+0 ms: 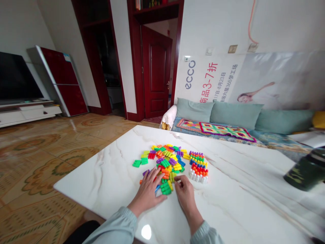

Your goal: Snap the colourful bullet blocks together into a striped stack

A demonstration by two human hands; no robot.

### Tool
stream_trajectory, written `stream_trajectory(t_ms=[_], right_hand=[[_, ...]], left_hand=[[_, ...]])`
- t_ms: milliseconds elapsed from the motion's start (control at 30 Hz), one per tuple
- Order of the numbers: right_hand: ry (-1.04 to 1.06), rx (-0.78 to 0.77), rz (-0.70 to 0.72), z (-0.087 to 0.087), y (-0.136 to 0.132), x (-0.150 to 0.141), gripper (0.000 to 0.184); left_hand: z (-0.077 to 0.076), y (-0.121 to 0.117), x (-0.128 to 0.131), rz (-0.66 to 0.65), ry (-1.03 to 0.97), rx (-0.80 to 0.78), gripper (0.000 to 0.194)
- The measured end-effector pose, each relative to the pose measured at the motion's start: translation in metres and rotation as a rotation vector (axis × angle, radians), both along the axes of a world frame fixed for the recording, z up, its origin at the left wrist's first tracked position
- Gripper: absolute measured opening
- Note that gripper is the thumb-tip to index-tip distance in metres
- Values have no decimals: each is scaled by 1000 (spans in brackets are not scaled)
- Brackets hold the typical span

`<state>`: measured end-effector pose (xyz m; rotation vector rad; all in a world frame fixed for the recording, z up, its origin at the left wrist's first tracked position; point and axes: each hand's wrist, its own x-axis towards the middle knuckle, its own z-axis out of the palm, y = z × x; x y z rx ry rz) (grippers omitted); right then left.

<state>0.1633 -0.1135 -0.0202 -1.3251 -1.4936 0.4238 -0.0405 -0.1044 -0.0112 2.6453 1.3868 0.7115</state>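
Observation:
A pile of small bright plastic blocks (167, 159) in green, yellow, orange, purple and blue lies on a white marble table (228, 203). To the right of the pile sits a built slab of stacked blocks (198, 166) with coloured rows. My left hand (148, 191) lies flat with fingers spread on the near edge of the pile, over a few blocks. My right hand (185, 195) is curled, its fingertips pinching at a green and yellow block (172, 178) close to the slab.
A dark camouflage-patterned object (308, 171) lies on the table at the far right. Behind the table stands a sofa (228, 118) with teal cushions and a colourful mat. Patterned floor tiles, a TV unit (25, 112) and a red door (156, 73) lie to the left and back.

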Motion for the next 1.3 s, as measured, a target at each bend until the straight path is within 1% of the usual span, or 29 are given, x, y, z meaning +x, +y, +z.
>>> stream_trajectory(t_ms=[233,500,667,833,1067,1167,1300], right_hand=[[21,-5,34,1,-5,1,15],[-34,-11,71,7,-7,1,15],[-108,-17,120,7,-15,-4,17],[-100,-32,142,10,-21,-5,19],[-81,-50,152,14,-22,-4,21],[-76,-65,159,12,-22,-3,21],[-68,-81,182,8,-20,-2,18]], left_hand=[[6,-4,0,-19,-8,-26,81],[7,-6,-2,-31,-90,-23,62],[2,-5,-3,-43,-101,-12,57],[-4,-2,-5,-31,-116,18,52],[-4,-1,-5,-40,-162,55,54],[-6,0,-5,-47,-217,80,54],[-7,2,-5,-66,-280,158,48]])
